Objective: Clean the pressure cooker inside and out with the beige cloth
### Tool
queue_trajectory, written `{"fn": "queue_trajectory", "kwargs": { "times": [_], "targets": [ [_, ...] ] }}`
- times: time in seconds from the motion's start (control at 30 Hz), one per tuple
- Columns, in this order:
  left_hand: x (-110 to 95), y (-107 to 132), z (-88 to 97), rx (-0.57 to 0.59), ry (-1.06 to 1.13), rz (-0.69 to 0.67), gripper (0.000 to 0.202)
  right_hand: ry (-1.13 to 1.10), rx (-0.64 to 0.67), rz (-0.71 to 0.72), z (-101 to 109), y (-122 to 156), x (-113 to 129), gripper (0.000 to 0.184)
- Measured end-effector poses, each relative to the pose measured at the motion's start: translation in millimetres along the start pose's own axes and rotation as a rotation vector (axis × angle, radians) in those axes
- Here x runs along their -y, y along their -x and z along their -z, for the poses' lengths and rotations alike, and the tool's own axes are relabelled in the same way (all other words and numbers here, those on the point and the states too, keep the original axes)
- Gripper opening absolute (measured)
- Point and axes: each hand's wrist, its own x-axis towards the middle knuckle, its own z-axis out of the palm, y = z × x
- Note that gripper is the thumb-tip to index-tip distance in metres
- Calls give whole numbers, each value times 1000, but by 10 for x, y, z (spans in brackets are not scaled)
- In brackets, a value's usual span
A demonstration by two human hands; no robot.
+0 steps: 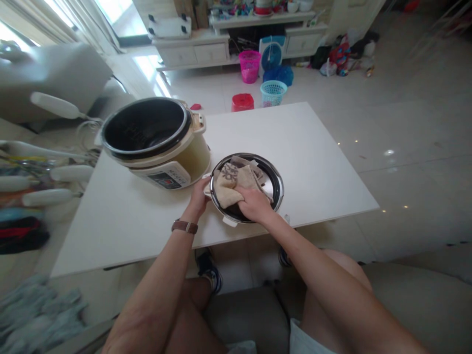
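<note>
A round pressure cooker lid [277, 184] lies with its metal inner side facing up near the front edge of the white table [313, 162]. My left hand [199, 199] grips the lid's left rim; its fingers are partly hidden beneath. Bunched inside the lid is a beige cloth [227, 189] with a dark print. My right hand [254, 202] is closed on this cloth and presses it against the lid's inside. Left of the lid stands the electric pressure cooker [197, 160], uncovered, its dark inner pot [147, 128] showing.
White-handled utensils [55, 104] stick out at the table's left side. Beyond the far edge are a red stool [242, 102], a light blue basket [273, 92] and a pink basket [250, 66] on the floor. A low white cabinet [195, 53] stands behind them.
</note>
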Motion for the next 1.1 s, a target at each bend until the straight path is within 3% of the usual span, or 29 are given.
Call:
{"fn": "queue_trajectory", "kwargs": {
  "times": [0.1, 0.2, 0.27, 0.37, 0.47, 0.6, 0.9, 1.1],
  "targets": [
    [27, -31, 35, -37, 17, 3, 27, -127, 20, -52, 20, -51, -25, 40],
    [37, -54, 60, -86, 17, -10, 27, -450, 8, -69, -5, -149, -129, 31],
    [29, -62, 65, -100, 6, -8, 27, -696, -88, -104, -24, -212, -205, 24],
    [-2, -59, 58, -103, -32, 11, 28, -1046, -345, -208, -8, -270, -271, 16],
    [-32, -49, 61, -121, -87, 33, 27, -1466, -518, -317, 71, -281, -279, 22],
    [-35, -62, 113, -152, -234, 15, 23, -1871, -445, -338, 200, -265, -300, 25],
    [-2, -158, 217, -207, -587, -165, 13, -2050, -317, -292, 346, -225, -352, 29],
    [4, -130, 225, -222, -780, -179, 20, -2070, -300, -290, 384, -193, -323, 33]
  ]
}}
